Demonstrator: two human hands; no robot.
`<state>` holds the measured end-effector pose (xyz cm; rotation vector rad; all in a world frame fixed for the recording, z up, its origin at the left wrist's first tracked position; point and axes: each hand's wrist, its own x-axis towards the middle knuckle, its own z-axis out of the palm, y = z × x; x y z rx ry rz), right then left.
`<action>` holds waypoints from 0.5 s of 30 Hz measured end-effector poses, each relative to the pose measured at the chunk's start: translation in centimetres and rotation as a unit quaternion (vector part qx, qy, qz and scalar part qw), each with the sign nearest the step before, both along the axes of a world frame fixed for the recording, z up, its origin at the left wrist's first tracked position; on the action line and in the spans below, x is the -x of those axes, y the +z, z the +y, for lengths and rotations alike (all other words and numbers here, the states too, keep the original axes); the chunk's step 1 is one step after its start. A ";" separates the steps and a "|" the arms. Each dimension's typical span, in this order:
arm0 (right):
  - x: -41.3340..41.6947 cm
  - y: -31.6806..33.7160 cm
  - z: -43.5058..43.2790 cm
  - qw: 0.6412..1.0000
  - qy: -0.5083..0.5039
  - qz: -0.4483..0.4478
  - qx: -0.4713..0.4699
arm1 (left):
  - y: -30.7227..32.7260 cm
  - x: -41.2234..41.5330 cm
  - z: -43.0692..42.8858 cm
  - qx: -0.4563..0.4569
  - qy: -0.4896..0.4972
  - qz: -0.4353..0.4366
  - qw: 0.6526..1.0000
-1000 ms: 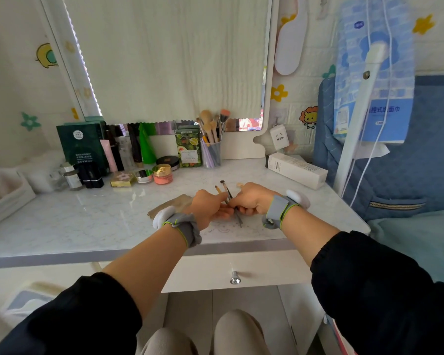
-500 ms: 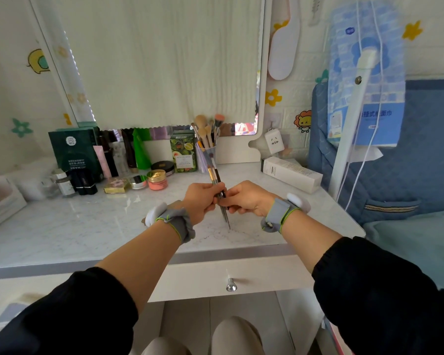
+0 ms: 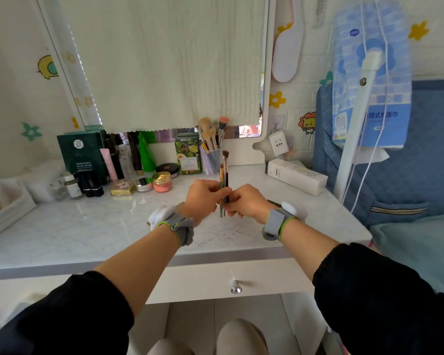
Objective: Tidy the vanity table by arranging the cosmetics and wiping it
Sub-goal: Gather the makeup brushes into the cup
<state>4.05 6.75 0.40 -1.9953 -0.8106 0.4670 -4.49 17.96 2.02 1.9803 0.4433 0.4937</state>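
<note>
Two hands meet at the centre of the frame, and between them you hold a small bundle of makeup brushes (image 3: 225, 172) upright. Your left hand (image 3: 203, 198) curls its fingers round the handles from the left side; your right hand (image 3: 246, 202) pinches the same handles from the right, so the knuckles of both hands nearly touch. The bristle ends stand well above your fingers, with one brown tuft topmost, and the lower handle tips poke out just below them. You cannot tell whether those tips touch the table (image 3: 87, 226) or hang just over it.

Directly behind the bundle, higher in the frame, a clear cup (image 3: 212, 161) full of other brushes stands against the base of the mirror. Left of the cup is a carton printed with fruit (image 3: 187, 160), then a black round compact (image 3: 167, 168), an orange jar with a gold lid (image 3: 162, 182), a small silver pot (image 3: 142, 183) and a gold compact (image 3: 122, 188). A dark green box (image 3: 81, 152) and some tubes stand farther to the left. At centre right a long white box (image 3: 295, 179) lies flat on the table. Below your wrists, a drawer knob (image 3: 235, 289) shows at lower centre.
</note>
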 end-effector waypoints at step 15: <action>-0.5 2.9 1.3 0.998 0.010 -0.045 -0.038 | 2.2 -0.7 1.3 -0.057 0.019 -0.058 0.996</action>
